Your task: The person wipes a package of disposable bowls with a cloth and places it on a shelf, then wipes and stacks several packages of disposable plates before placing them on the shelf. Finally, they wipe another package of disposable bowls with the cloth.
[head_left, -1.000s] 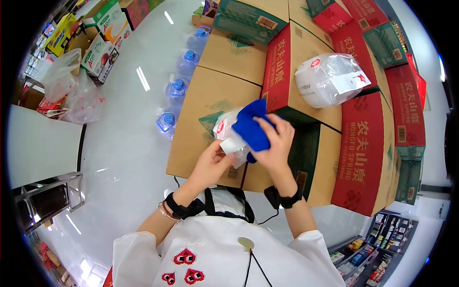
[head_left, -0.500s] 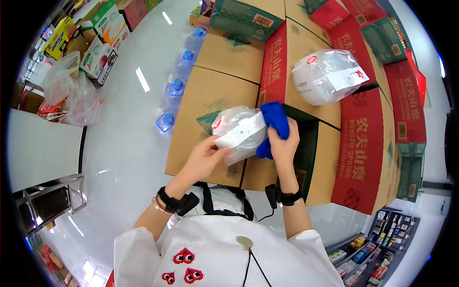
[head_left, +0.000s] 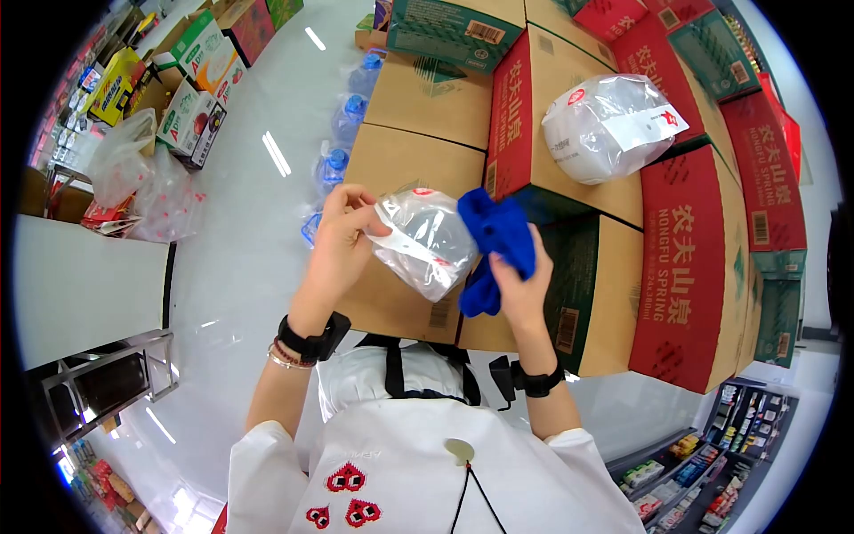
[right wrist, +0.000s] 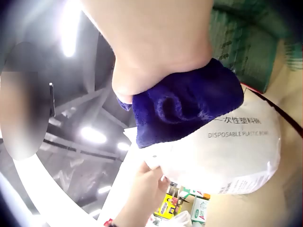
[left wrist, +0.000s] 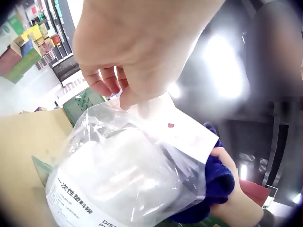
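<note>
A clear-wrapped pack of disposable plastic bowls (head_left: 427, 236) is held over the cardboard boxes. My left hand (head_left: 336, 245) pinches the end of its white paper strip (left wrist: 187, 135) between thumb and fingers. In the left wrist view, black printing shows on the pack's side. My right hand (head_left: 528, 289) grips a bunched blue cloth (head_left: 500, 236) whose folds lie against the pack's right side. Seen from the right wrist, the cloth (right wrist: 189, 101) covers part of the wrapping, and the left hand (right wrist: 144, 191) is beyond it at the strip.
A similar bowl pack (head_left: 578, 142) sits on a red-sided carton (head_left: 509, 116) to the right. Stacked cartons (head_left: 680, 267) extend right and back. Blue-capped water bottles (head_left: 349, 111) line the left side on the floor. Plastic bags (head_left: 165, 200) and small boxes stand farther left.
My left hand has moved up and left with the strip's end, and the pack has turned so the strip slants down to the right. The cloth has shifted from over the pack to its right side.
</note>
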Demonstrator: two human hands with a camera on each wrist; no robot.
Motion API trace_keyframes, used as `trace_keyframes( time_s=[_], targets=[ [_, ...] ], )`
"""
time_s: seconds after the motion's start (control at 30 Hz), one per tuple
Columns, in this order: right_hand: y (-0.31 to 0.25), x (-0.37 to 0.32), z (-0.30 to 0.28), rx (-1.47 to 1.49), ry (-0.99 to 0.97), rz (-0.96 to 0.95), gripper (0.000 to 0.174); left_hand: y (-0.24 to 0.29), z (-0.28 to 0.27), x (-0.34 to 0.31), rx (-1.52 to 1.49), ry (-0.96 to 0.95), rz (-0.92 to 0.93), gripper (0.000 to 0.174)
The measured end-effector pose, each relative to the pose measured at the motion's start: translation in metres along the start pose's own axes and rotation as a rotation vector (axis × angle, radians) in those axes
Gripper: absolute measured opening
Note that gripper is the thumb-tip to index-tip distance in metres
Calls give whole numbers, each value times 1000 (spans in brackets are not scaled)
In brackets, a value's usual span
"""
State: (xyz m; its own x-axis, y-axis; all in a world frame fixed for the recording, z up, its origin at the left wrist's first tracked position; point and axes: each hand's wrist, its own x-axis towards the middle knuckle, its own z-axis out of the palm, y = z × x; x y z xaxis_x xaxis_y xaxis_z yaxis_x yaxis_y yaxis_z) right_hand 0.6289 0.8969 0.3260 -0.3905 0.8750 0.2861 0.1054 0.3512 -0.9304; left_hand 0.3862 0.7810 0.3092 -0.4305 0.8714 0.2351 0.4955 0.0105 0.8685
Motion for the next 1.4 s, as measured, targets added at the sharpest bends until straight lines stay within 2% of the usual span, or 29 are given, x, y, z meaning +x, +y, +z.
trace_keyframes(
  time_s=[0.07,0.1,0.17,0.2,0.23,0.3,0.33,0.4,0.43,0.5,0.57,0.67,0.77,0.8,0.83,0.9,0.93,0.97,1.1,1.17,1.2,1.23,1.3,1.4],
  targets=[
    [-7,-4,-1,-353,-152,-332,64,-10,12,3,5,110,79,30],
    [-27,-7,1,-520,-247,-395,58,1,16,5,5,107,77,30],
    [-33,-22,9,-646,-241,-539,51,31,23,7,-483,177,-378,34],
    [-37,-28,9,-663,-243,-533,46,27,25,5,-677,174,-397,45],
    [-40,-32,8,-685,-250,-536,44,26,27,1,-677,168,-400,45],
    [-46,-36,7,-693,-282,-553,42,32,29,-9,-573,181,-560,45],
    [-50,-37,7,-679,-307,-573,40,35,33,-14,-572,178,-562,45],
    [-51,-42,8,-599,-419,-593,43,34,43,-24,-633,119,-403,34],
    [-54,-45,10,-550,-483,-598,45,26,43,-26,-630,124,-405,34],
    [-56,-52,13,-441,-563,-588,47,13,42,-23,-827,-133,-505,23],
    [-54,-50,13,-435,-587,-579,47,16,44,-24,-860,-103,-527,17],
    [-49,-24,12,-494,-537,-465,48,-6,46,-31,-653,-216,-459,25],
    [-26,-1,20,-465,-465,-388,51,-6,45,-26,-664,-202,-536,27],
    [-19,3,22,-407,-414,-281,52,-17,56,-28,-733,-136,-425,27],
    [-13,5,25,-350,-361,-176,54,-21,62,-29,-739,-131,-418,27],
    [-1,13,36,-204,-235,54,53,-21,69,-28,-540,-48,-326,26],
    [3,17,36,-163,-227,216,52,-15,63,-29,-416,-103,-383,24],
    [7,20,35,-120,-217,381,50,-13,63,-30,-417,-97,-377,24],
    [8,17,32,-86,-220,368,50,-4,70,-29,-379,35,-319,24],
    [-22,1,24,-477,-314,-291,50,-6,76,-31,-400,101,-278,24],
    [-39,-6,21,-552,-413,-409,50,-26,84,-32,-639,46,-347,23],
    [-51,-14,18,-625,-512,-525,50,-24,80,-28,-616,22,-303,22],
    [-54,-27,6,-533,-684,-528,51,-7,69,-31,-670,8,-388,23],
    [-45,-35,-8,-446,-721,-552,53,-7,61,-36,-582,-53,-356,22]
  ],
)
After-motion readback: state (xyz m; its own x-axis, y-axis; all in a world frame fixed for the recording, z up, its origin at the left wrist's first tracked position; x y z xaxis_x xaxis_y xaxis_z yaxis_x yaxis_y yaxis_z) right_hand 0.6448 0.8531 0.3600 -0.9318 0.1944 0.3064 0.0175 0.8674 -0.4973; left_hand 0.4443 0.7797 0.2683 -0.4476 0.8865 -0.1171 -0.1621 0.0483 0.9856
